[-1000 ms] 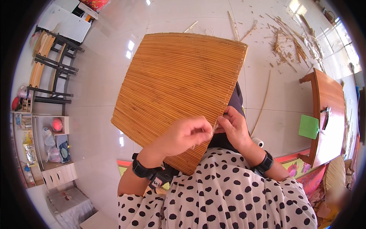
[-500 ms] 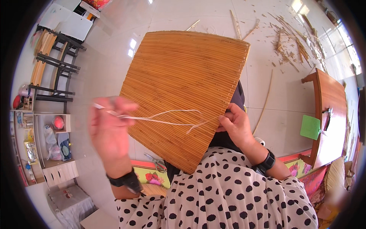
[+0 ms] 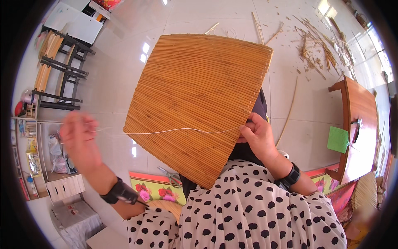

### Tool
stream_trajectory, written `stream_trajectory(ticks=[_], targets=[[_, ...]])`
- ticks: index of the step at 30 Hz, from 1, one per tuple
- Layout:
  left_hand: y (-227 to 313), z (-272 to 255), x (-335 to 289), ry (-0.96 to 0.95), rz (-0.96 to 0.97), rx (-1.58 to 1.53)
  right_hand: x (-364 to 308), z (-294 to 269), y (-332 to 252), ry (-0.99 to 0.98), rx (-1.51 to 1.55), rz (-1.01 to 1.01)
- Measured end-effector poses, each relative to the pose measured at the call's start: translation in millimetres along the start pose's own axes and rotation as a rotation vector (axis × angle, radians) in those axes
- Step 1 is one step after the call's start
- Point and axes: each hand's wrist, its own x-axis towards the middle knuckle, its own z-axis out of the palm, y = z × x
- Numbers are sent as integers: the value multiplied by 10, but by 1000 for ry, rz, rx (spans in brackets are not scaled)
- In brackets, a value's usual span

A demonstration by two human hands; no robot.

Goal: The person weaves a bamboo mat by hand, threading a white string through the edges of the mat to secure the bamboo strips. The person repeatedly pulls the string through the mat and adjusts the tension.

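Observation:
A fan-shaped panel of thin brown bamboo slats [image 3: 195, 91] lies tilted over my lap, with stitches along its right edge. My right hand [image 3: 261, 135] pinches the lower part of that edge between thumb and fingers. From this spot a white thread [image 3: 166, 131] runs leftward across the panel in a slack wave. Out beyond the panel's left corner, my left hand [image 3: 82, 141] is raised and smeared by motion. The thread leads into its closed fingers, and whether a needle is there cannot be made out.
A scissors-like metal tool [image 3: 171, 176] lies by my lap on a flowered cushion [image 3: 159, 193]. To the right stands a wooden table [image 3: 361, 124] with a green card [image 3: 338, 139]. Bamboo scraps [image 3: 319, 50] litter the floor at far right. Shelves [image 3: 62, 182] line the left.
My left hand has swung outward to the left, drawing the thread. Its loop over the panel has become a single long strand. My right hand stays at the panel's edge.

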Motion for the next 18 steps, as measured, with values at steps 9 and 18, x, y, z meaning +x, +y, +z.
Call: stream_trajectory(ticks=[9, 18], targets=[[-454, 1522, -649, -676, 267, 631, -19, -7, 2, -11, 44, 11], [-563, 2141, -961, -893, 140, 637, -30, -33, -16, -30, -14, 13]])
